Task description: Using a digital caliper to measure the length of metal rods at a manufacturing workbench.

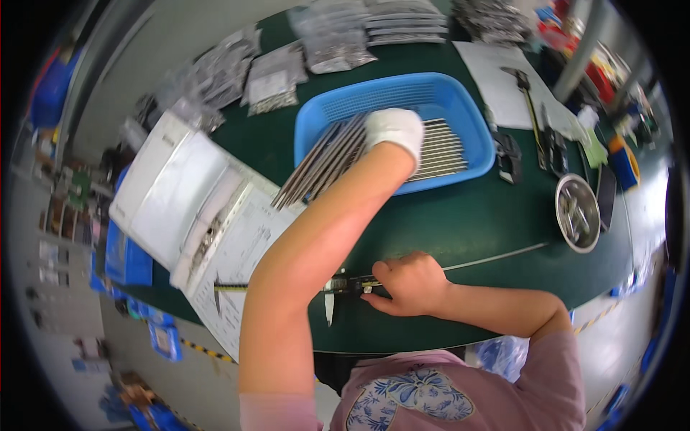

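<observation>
My left hand (395,131), in a white glove, reaches into a blue plastic basket (316,113) over a bundle of thin metal rods (320,164). The bundle slants across the basket's near left rim, with ends sticking out past it. More rods (440,149) lie side by side inside. The left fingers are hidden behind the glove's back, so their grip does not show. My bare right hand (411,284) is closed round a digital caliper (348,284), whose jaws are spread wide. A thin metal rod (496,256) extends right from this hand; I cannot tell whether it belongs to the caliper.
Printed sheets (248,233) and a white box-like holder (162,187) lie at left. Plastic bags of parts (273,75) line the back. Another caliper (528,100) rests on paper at right, near a metal bowl (577,213) of small parts. The green table (496,215) has a curved near edge.
</observation>
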The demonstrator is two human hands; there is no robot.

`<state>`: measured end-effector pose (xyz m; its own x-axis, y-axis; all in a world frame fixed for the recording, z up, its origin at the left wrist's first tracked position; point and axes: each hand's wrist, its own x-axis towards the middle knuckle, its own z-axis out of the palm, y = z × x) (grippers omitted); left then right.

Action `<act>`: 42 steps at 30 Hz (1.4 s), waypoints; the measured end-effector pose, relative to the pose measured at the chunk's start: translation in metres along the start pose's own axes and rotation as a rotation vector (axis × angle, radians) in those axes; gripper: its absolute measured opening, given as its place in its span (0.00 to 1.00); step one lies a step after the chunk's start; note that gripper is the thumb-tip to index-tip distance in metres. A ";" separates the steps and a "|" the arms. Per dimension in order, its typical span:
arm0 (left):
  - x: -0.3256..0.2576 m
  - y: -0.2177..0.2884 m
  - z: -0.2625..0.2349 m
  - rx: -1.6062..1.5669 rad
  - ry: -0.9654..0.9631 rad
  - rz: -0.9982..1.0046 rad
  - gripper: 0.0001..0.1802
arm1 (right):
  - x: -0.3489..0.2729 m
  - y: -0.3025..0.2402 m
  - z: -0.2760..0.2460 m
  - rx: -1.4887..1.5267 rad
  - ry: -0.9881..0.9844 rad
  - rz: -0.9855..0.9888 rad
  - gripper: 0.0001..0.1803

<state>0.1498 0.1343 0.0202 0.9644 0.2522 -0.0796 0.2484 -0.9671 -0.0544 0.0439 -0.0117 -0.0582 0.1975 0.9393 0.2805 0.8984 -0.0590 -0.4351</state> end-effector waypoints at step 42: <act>-0.325 -0.104 0.073 -0.173 0.570 -0.484 0.09 | 0.014 -0.016 -0.036 0.062 -0.091 0.203 0.14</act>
<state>-0.1957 0.1553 -0.0208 0.6303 0.6384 0.4418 0.6205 -0.7562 0.2076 0.0460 -0.0102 -0.0163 0.3330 0.9371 0.1050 0.8174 -0.2314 -0.5276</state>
